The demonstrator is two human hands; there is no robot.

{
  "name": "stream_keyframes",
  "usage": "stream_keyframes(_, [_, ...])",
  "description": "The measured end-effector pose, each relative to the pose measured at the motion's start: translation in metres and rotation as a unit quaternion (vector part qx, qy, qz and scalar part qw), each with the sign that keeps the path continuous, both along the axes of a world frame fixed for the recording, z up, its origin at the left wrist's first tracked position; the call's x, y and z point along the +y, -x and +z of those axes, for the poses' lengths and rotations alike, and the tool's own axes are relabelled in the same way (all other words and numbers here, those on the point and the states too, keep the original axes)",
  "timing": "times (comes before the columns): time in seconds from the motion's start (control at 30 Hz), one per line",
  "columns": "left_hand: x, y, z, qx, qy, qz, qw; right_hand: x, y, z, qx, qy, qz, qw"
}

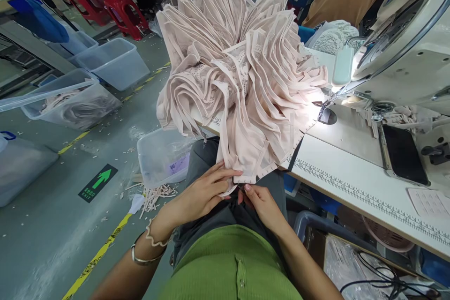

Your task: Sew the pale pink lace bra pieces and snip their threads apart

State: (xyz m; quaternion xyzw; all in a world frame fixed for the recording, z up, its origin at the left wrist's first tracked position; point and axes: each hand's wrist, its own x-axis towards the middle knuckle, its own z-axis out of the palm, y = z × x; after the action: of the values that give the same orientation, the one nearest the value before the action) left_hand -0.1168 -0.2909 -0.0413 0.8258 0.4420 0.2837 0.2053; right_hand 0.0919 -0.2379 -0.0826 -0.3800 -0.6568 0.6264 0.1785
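A large fanned heap of pale pink bras (225,65) with lace panels lies over the sewing table's edge and hangs towards my lap. My left hand (207,187) is closed on the lower end of the nearest bra (246,164), its fingers lying across the fabric beside a short white-edged strip. Just right of it, my right hand (260,201) has thumb and fingers pinched together at the bra's bottom edge. Whatever lies between those fingertips is too small to make out. Both hands are above my dark trousers.
The sewing machine (411,51) stands at the right with its lamp lit. A phone (404,154) lies on the table (351,168), which has a printed ruler edge. Clear plastic bins (112,63) and a translucent box (161,154) stand on the floor at left. Red stools (126,14) stand behind.
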Motion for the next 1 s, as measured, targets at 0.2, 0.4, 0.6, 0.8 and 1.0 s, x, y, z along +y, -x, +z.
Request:
stream_keyframes(0.2, [0.000, -0.001, -0.002, 0.007, -0.001, 0.006, 1.000, -0.002, 0.003, -0.001, 0.023, -0.006, -0.021, 0.999])
stream_keyframes(0.4, [-0.002, 0.006, -0.005, -0.004, -0.023, 0.011, 1.000, -0.006, -0.010, -0.012, 0.065, -0.015, -0.157, 0.985])
stream_keyframes(0.6, [-0.002, 0.010, -0.012, 0.001, -0.028, 0.010, 1.000, 0.004, -0.016, -0.017, 0.037, -0.003, -0.175, 0.984])
stream_keyframes(0.8, [0.006, 0.005, -0.012, 0.066, -0.098, 0.069, 0.991, 0.002, -0.017, -0.003, 0.062, -0.076, -0.175, 0.980])
stream_keyframes(1.0, [0.052, -0.054, -0.018, 0.169, -0.251, 0.092, 0.949, -0.005, -0.035, 0.013, 0.074, -0.123, -0.176, 0.974])
